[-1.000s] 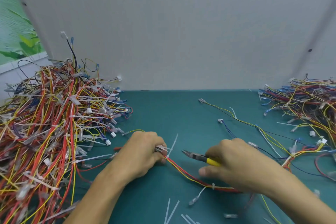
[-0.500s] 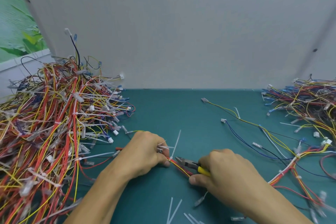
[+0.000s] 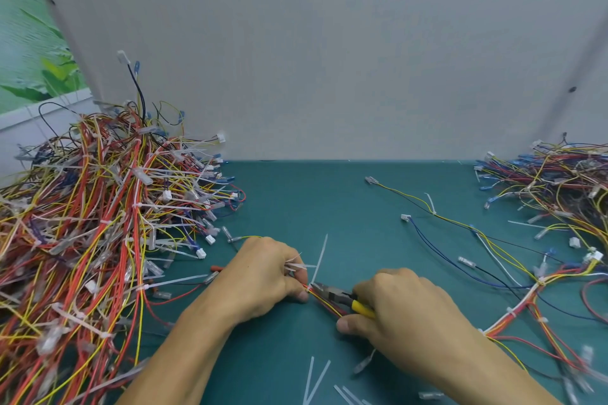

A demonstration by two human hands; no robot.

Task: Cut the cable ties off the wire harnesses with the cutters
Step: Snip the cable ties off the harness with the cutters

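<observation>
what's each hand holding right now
Left hand: grips the harness, right beside a tie.
Right hand: grips the cutters, tips at that tie.

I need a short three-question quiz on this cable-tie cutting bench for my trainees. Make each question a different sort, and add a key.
1. True or false: the right hand holds the cutters by their yellow handles.
2. Where is the nose of the cutters? A: at the white cable tie on the wire harness that the left hand grips. B: buried in a heap at the far wall. C: lying unheld on the mat.
3. Fill in: the larger pile of harnesses lies on the person's ____ side.

Key: 1 true; 2 A; 3 left.
</observation>
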